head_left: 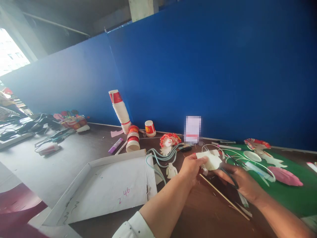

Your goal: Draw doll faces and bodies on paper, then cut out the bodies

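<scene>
My left hand (192,167) pinches a cream piece of paper (212,161), with the thumb lying on top of it. Black-handled scissors (230,177) are in my right hand (244,183), at the lower right edge of the paper. Their blades are mostly hidden, so I cannot tell how far apart they are. Below both hands a thin wooden stick (224,196) lies slantwise on the dark table. A small cut-out paper figure (171,171) lies to the left of my left wrist.
A shallow white box lid (106,188) occupies the left. Behind it stand stacked paper cups (120,114) and a single cup (150,129). A pale cable (160,157) coils mid-table. At right, a green mat (294,195) carries a pink balloon-like piece (284,176). A blue partition (198,66) closes the back.
</scene>
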### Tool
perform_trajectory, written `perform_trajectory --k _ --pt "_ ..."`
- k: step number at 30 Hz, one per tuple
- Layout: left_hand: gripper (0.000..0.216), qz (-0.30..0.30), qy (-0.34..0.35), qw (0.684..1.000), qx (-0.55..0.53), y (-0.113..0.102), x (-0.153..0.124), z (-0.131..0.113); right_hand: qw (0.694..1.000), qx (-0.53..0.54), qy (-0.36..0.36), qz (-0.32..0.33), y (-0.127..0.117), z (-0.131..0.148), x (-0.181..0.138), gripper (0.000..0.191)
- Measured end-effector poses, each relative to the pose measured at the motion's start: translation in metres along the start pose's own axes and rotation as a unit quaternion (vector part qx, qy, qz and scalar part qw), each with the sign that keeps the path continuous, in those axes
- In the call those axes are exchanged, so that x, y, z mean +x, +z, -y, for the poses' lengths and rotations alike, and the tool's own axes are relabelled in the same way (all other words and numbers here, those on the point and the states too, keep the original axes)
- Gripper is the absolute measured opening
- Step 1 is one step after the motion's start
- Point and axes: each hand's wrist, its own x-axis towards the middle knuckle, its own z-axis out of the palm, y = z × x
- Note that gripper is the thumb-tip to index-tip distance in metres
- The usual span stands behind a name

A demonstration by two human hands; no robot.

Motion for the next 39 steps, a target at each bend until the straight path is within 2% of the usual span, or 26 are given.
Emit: perform_trajectory --k 8,14,25,31,39 --pt "0.039 -0.007 0.017 1.000 0.003 -0.0013 0.0018 -0.0020 0.999 -0.006 -0.013 0.029 -0.0038 -0.0043 0.0030 0.049" --pt "0.042 -0.006 0.024 1.000 0.012 -0.0025 0.0028 -0.0008 1.000 0.006 0.001 0.025 -0.0036 -0.0037 0.0036 0.046" --pt "0.042 0.000 0.029 1.000 0.011 -0.0035 0.0037 -0.0021 1.000 0.000 0.005 0.011 -0.0020 -0.0079 0.0032 0.052" --pt "0.048 0.027 0.013 0.999 -0.016 -0.0051 0.0040 -0.0031 1.000 -0.005 0.006 0.011 -0.0022 -0.0077 0.0041 0.049" --pt "0.050 0.029 0.007 0.997 -0.068 -0.0049 0.0030 -0.0045 1.000 0.006 0.019 -0.001 -0.0017 -0.0065 0.0036 0.054"
